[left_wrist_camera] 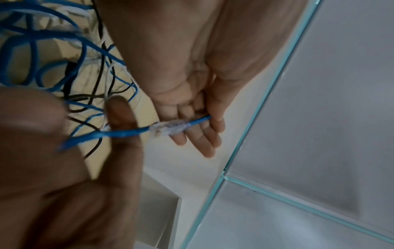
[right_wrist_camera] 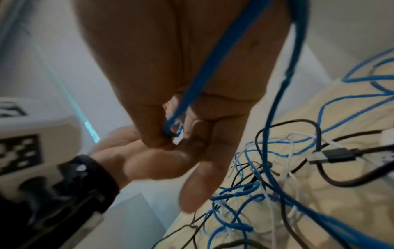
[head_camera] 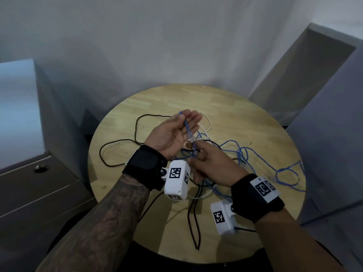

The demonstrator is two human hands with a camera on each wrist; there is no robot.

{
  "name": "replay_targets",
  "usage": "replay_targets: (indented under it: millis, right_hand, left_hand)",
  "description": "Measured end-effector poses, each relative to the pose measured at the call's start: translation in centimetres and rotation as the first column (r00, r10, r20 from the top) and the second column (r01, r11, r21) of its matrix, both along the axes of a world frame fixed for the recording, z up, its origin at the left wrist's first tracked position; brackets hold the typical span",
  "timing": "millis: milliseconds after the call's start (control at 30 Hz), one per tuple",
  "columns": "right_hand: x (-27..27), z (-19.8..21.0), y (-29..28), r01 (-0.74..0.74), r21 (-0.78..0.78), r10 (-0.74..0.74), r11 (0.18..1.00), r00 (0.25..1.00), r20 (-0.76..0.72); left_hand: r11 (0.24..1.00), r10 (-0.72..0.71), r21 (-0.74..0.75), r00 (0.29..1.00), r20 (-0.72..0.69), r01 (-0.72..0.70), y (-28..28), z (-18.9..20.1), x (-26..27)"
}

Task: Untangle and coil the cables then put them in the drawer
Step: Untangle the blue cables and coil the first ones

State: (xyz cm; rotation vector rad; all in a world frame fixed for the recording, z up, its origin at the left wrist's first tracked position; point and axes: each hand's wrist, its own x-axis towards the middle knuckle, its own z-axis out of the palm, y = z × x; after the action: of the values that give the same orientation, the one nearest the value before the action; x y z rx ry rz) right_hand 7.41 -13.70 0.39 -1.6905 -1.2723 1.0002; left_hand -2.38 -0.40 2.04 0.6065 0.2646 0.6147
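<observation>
While the round wooden table [head_camera: 245,114] is filling the middle of the head view, a grey cabinet with drawers [head_camera: 35,193] is standing off its 9 o'clock edge. A tangle of cables is lying across the tabletop: the blue cable [head_camera: 284,169] is sprawling in loops toward 3 o'clock, the black cable [head_camera: 137,122] is looping out toward 10 o'clock, and the white cable [head_camera: 208,122] is curving near 12 o'clock. Above the centre of the table, the left hand [head_camera: 176,132] is lying palm up with its fingers straight, its grip wide, and the end of the blue cable is resting across the palm. At 5 o'clock from it, the right hand [head_camera: 212,165] is pinching the blue cable between thumb and forefinger just below the clear plug [head_camera: 191,137], its grip narrow around the cable.
</observation>
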Motion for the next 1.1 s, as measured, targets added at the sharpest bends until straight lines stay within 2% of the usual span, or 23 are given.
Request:
replay_targets:
  millis: [33,67,133,167,233,333,433,500,567,633,667,733,800,833,867,967,1033,1100]
  right_hand:
    - [-0.2,0.1,0.0,-0.001,-0.029,0.003,1.000,0.999,0.041]
    - [-0.2,0.2,0.2,-0.001,-0.034,0.006,0.999,0.989,0.145]
    - [0.1,0.9,0.5,-0.049,-0.017,0.051,0.999,0.900,0.432]
    - [0.3,1.3,0.5,-0.081,-0.020,0.079,0.996,0.845,0.529]
    - [0.7,1.9,0.5,-0.115,-0.026,0.108,0.993,0.806,0.581]
    - [1.0,2.5,0.3,-0.125,0.014,0.098,0.992,0.833,0.544]
    - [1.5,4.0,-0.2,-0.071,0.124,-0.001,0.990,0.864,0.504]
    - [1.7,4.9,-0.5,-0.012,0.205,-0.075,0.979,0.908,0.412]
    - [1.6,5.4,-0.7,-0.014,0.211,-0.056,0.977,0.945,0.322]
    - [1.2,5.3,-0.7,-0.061,0.181,-0.001,0.982,0.946,0.323]
    - [1.1,5.1,-0.6,-0.059,0.198,-0.013,0.978,0.938,0.345]
    - [1.6,5.0,-0.3,0.028,0.304,-0.141,0.952,0.924,0.356]
    - [2.6,5.1,-0.1,0.128,0.410,-0.274,0.903,0.906,0.322]
    - [3.2,5.1,-0.1,0.163,0.446,-0.320,0.880,0.898,0.302]
    - [3.7,5.0,0.0,0.198,0.471,-0.358,0.860,0.891,0.279]
    - [5.0,4.0,0.3,0.285,0.495,-0.446,0.821,0.861,0.245]
    - [5.6,3.2,0.5,0.329,0.482,-0.465,0.812,0.864,0.194]
    - [5.5,2.3,0.8,0.341,0.403,-0.419,0.849,0.900,0.120]
  left_hand:
    - [0.999,0.038,-0.008,0.999,0.004,-0.038,0.5,-0.1,-0.1]
    - [0.998,0.067,-0.008,0.998,0.004,-0.067,0.9,-0.1,-0.1]
    - [0.994,0.109,0.005,0.994,0.002,-0.109,1.3,-0.1,-0.3]
    - [0.992,0.123,0.009,0.992,0.010,-0.123,1.3,-0.1,-0.4]
    - [0.991,0.131,0.022,0.991,0.025,-0.132,1.3,0.0,-0.3]
    - [0.967,0.164,0.202,0.986,-0.030,-0.155,1.1,-0.5,0.1]
    - [0.879,0.219,0.456,0.968,-0.121,-0.142,0.2,-1.1,0.5]
    - [0.880,0.198,0.457,0.975,-0.104,-0.130,-0.5,-0.8,1.0]
    - [0.930,0.147,0.346,0.988,-0.036,-0.126,-0.8,-0.4,1.3]
    - [0.948,0.135,0.291,0.991,-0.012,-0.126,-0.6,-0.2,1.3]
    - [0.938,0.152,0.321,0.988,-0.037,-0.132,-0.4,-0.4,1.2]
    - [0.870,0.196,0.481,0.971,-0.138,-0.107,-0.3,-0.8,1.0]
    - [0.759,0.174,0.650,0.953,-0.248,0.030,-0.6,-1.2,0.9]
    - [0.720,0.132,0.685,0.947,-0.294,0.112,-0.9,-1.2,1.0]
    - [0.718,0.085,0.671,0.933,-0.349,0.186,-1.2,-1.0,1.2]
    - [0.774,-0.029,0.543,0.876,-0.482,0.325,-2.3,-0.5,1.6]
    - [0.822,-0.092,0.463,0.881,-0.464,0.330,-2.7,-0.3,1.7]
    - [0.896,-0.166,0.338,0.923,-0.347,0.288,-2.5,0.1,1.4]
